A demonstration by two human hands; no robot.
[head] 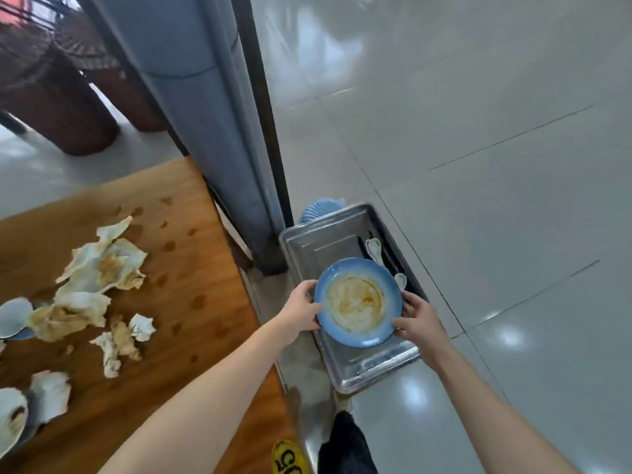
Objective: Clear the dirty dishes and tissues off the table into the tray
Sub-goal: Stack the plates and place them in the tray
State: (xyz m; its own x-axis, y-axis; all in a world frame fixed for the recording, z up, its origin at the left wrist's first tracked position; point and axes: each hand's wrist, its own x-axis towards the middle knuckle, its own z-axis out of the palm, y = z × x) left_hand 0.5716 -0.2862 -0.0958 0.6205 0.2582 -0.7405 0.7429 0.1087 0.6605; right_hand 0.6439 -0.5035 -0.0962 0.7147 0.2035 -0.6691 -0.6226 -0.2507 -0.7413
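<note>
A dirty blue plate [357,301] with brown sauce smears hangs over the metal tray [307,246], which sits on the floor beside the table. My left hand [301,311] grips the plate's left rim and my right hand [419,319] grips its right rim. Inside the tray lie white spoons [374,249] and dark chopsticks. Several stained, crumpled tissues [102,268] are strewn across the wooden table [191,278]. Dirty dishes sit at the table's left edge: a blue-white bowl [13,316] and another dish [12,417].
A blue ribbed dish [318,208] stands on the floor behind the tray. A grey padded bench back [212,114] rises between table and tray. Glossy tiled floor spreads to the right. A yellow number tag [289,458] is at the table's near corner.
</note>
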